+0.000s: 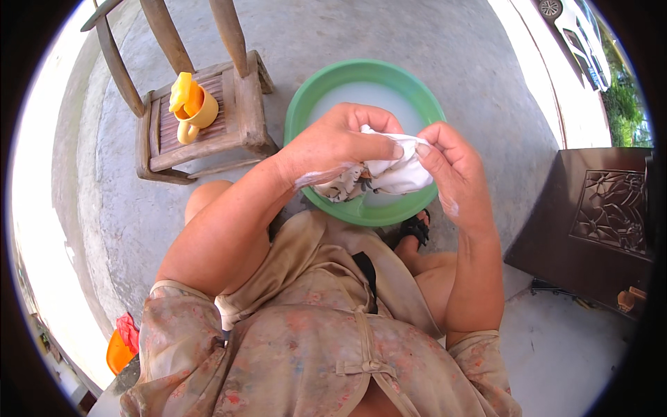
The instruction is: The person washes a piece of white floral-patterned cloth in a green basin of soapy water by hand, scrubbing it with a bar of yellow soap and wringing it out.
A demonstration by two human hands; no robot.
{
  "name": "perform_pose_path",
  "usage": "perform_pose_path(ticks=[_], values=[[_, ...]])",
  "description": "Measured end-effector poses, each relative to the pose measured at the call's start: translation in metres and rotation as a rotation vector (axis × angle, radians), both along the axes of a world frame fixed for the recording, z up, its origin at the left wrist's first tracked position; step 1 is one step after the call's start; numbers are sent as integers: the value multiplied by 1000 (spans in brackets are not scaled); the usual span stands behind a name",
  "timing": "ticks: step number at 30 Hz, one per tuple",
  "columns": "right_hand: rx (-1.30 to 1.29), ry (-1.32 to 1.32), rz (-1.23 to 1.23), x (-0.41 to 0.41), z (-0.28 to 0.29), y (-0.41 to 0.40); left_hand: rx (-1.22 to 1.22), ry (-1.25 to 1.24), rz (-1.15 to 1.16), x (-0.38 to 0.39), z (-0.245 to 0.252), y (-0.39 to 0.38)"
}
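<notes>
Both of my hands pinch a wet white cloth with a dark printed pattern (404, 174) above a green plastic basin (365, 215). My left hand (344, 138) grips the cloth between thumb and fingers on the left side, and the patterned part hangs below it. My right hand (451, 161) pinches the cloth's right edge, close to the left thumb. White suds cling to both wrists. Cloudy whitish water (359, 99) lies in the basin, which rests on the concrete floor in front of me.
A wooden chair (242, 117) stands at the left, holding a yellow mug (208, 112) with yellow and orange items in it. A dark carved panel (552, 219) is at the right. An orange container (119, 354) with red material lies lower left. A white car (578, 31) is outside.
</notes>
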State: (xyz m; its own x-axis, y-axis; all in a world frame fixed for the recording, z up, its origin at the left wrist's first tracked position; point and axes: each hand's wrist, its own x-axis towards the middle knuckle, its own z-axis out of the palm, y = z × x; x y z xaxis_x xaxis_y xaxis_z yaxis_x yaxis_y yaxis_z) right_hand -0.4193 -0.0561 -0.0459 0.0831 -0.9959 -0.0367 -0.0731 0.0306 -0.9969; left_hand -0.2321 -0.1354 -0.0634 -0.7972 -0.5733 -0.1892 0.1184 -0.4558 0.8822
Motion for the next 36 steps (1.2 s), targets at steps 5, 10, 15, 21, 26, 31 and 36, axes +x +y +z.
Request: perform_pose_path(ticks=[5,10,15,21,26,31,36], values=[[45,75,-44,3,5,0,-9,-10,-8,-1,-2,-1],[-397,679,-68,20,8,5,-6,-8,29,-2,-9,-2],[-405,725,-59,15,0,-1,-40,-22,35,-2,-13,4],[-384,685,-82,18,2,-3,-33,-58,34,-1,-8,6],[-327,654,-108,19,1,-1,-27,-22,60,-2,-8,8],[-335,663,-106,21,1,4,-68,-50,51,-3,-9,6],[-331,651,-82,22,1,7,-71,-26,75,-2,-9,7]])
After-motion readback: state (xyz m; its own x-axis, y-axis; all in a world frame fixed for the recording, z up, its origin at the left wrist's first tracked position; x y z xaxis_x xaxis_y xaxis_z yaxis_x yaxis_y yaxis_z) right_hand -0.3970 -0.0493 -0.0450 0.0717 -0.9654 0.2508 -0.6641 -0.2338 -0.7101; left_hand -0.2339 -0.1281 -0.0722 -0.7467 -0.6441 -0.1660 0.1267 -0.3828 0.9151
